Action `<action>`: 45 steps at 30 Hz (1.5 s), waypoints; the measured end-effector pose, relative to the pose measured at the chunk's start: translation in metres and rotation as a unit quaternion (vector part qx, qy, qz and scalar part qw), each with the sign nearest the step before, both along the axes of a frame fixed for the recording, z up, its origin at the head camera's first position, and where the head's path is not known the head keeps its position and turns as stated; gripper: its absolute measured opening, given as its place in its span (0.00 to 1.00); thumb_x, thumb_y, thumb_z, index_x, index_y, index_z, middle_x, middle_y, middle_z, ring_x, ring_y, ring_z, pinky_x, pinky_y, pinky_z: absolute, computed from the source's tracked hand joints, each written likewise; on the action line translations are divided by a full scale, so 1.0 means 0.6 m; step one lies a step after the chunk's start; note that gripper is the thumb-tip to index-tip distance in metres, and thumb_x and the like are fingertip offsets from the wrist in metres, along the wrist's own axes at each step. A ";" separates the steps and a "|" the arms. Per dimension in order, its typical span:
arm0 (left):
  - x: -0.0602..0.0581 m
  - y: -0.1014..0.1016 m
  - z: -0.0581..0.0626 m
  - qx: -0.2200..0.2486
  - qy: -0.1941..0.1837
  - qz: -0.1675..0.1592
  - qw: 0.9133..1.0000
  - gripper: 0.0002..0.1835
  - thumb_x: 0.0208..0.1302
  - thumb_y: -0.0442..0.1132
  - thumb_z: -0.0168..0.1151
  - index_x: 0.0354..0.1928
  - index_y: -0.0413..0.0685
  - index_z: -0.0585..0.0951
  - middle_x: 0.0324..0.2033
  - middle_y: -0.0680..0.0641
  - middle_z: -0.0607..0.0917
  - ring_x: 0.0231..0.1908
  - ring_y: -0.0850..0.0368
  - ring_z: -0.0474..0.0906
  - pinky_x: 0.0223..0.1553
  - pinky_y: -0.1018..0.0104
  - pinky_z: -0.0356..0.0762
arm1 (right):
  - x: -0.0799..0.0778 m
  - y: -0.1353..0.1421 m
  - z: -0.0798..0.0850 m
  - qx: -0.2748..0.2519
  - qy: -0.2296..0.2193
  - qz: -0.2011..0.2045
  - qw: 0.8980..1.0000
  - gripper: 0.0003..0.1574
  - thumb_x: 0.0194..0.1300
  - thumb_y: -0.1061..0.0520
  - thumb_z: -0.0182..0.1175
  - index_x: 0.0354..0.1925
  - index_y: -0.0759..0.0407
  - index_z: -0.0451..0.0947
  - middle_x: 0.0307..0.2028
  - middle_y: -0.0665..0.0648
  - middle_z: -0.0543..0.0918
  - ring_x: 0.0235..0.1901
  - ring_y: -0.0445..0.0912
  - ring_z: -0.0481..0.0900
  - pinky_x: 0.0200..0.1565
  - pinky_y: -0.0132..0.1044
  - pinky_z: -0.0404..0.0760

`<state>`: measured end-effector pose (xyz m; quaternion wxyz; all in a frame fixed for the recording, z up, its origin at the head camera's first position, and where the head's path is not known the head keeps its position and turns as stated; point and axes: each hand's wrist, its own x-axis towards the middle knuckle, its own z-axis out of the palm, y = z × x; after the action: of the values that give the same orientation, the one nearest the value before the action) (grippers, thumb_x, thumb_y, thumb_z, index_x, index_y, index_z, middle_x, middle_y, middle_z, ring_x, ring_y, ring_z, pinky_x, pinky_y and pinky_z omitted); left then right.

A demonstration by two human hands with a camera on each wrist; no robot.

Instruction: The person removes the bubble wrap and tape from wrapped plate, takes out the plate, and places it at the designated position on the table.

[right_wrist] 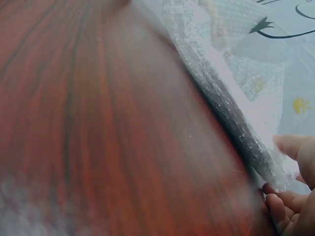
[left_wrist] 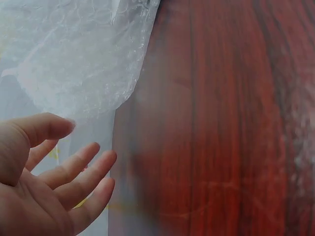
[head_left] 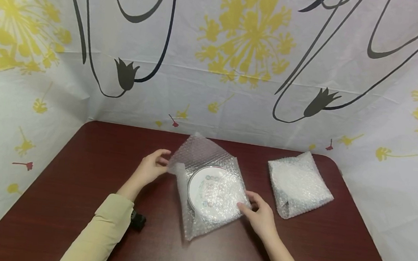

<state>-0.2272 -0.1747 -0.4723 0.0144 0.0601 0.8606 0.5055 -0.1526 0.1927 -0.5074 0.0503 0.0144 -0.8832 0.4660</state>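
A bubble wrap bag (head_left: 209,147) lies at the middle of the dark red table, its flap opened out toward the back. Inside it shows a round white plate (head_left: 212,192) with a thin dark rim and a printed pattern, seen partly through the wrap. My left hand (head_left: 151,168) is at the bag's left corner, fingers apart and loosely bent, with nothing between them in the left wrist view. At the bag's right edge, my right hand (head_left: 261,216) pinches the wrap between thumb and fingers; the right wrist view shows the thumb on top and the fingers underneath.
To the right lies a second bubble-wrapped packet (head_left: 299,184), folded over a round pale shape. The dark red table (head_left: 52,199) ends at the back against a white cloth (head_left: 186,51) with yellow and grey flowers, which also hangs at both sides.
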 end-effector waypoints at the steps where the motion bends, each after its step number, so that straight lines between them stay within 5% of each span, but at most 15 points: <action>1: 0.000 -0.001 0.000 0.001 0.001 -0.002 1.000 0.28 0.59 0.28 0.63 0.63 0.41 0.71 0.42 0.38 0.82 0.41 0.44 0.81 0.39 0.56 0.80 | 0.000 0.000 0.000 -0.001 0.001 -0.001 1.000 0.28 0.56 0.51 0.71 0.54 0.56 0.78 0.43 0.57 0.80 0.33 0.45 0.74 0.28 0.33 0.75; 11: -0.003 -0.012 -0.001 -0.023 0.021 -0.038 0.999 0.10 0.62 0.28 0.61 0.45 0.41 0.82 0.44 0.42 0.82 0.43 0.46 0.79 0.43 0.53 0.79 | 0.001 0.004 0.003 -0.015 0.000 0.003 1.000 0.26 0.56 0.54 0.71 0.53 0.60 0.79 0.49 0.57 0.78 0.35 0.46 0.74 0.31 0.32 0.75; 16: -0.003 -0.014 0.000 -0.039 0.032 -0.057 0.997 0.10 0.65 0.28 0.54 0.41 0.38 0.85 0.43 0.41 0.83 0.47 0.43 0.78 0.48 0.49 0.77 | 0.004 0.008 0.009 -0.023 0.010 0.010 1.000 0.24 0.56 0.55 0.71 0.51 0.60 0.80 0.50 0.57 0.78 0.39 0.48 0.75 0.32 0.33 0.77; 22: -0.001 -0.015 0.001 -0.004 -0.033 -0.051 0.998 0.16 0.71 0.34 0.44 0.40 0.37 0.83 0.41 0.42 0.83 0.45 0.46 0.78 0.47 0.52 0.77 | 0.010 0.019 0.012 -0.037 0.032 0.025 0.998 0.18 0.60 0.57 0.67 0.49 0.60 0.81 0.51 0.57 0.78 0.41 0.42 0.76 0.39 0.32 0.77; 31: 0.001 -0.027 0.008 0.000 -0.116 -0.038 0.993 0.32 0.74 0.59 0.36 0.47 0.38 0.79 0.51 0.39 0.78 0.52 0.43 0.75 0.49 0.50 0.75 | 0.021 0.038 0.024 -0.112 0.044 0.037 0.992 0.20 0.75 0.63 0.42 0.48 0.75 0.78 0.50 0.65 0.78 0.43 0.34 0.74 0.37 0.40 0.81; 35: 0.008 -0.035 0.011 -0.023 -0.101 -0.057 0.993 0.33 0.73 0.62 0.39 0.51 0.39 0.79 0.53 0.39 0.77 0.51 0.45 0.74 0.48 0.52 0.75 | 0.025 0.046 0.031 -0.110 0.055 0.051 0.991 0.23 0.76 0.62 0.39 0.47 0.76 0.77 0.44 0.63 0.80 0.41 0.33 0.74 0.37 0.41 0.81; 41: 0.022 -0.047 0.011 -0.046 -0.067 -0.105 0.991 0.18 0.70 0.51 0.53 0.47 0.44 0.80 0.45 0.44 0.80 0.48 0.48 0.74 0.48 0.50 0.74 | 0.031 0.064 0.033 -0.080 0.070 0.099 0.989 0.24 0.77 0.60 0.36 0.47 0.71 0.78 0.45 0.64 0.82 0.45 0.33 0.74 0.36 0.40 0.79; 45: 0.029 -0.055 0.009 -0.055 -0.059 -0.131 0.988 0.16 0.66 0.48 0.59 0.48 0.46 0.80 0.51 0.44 0.79 0.55 0.45 0.72 0.52 0.47 0.73 | 0.033 0.074 0.032 -0.083 0.057 0.122 0.987 0.30 0.79 0.58 0.32 0.43 0.68 0.82 0.44 0.66 0.83 0.48 0.37 0.75 0.48 0.31 0.72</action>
<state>-0.2096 -0.2078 -0.4670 0.1343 0.1413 0.8695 0.4538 -0.1327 0.2370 -0.4885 0.0443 0.1447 -0.8286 0.5390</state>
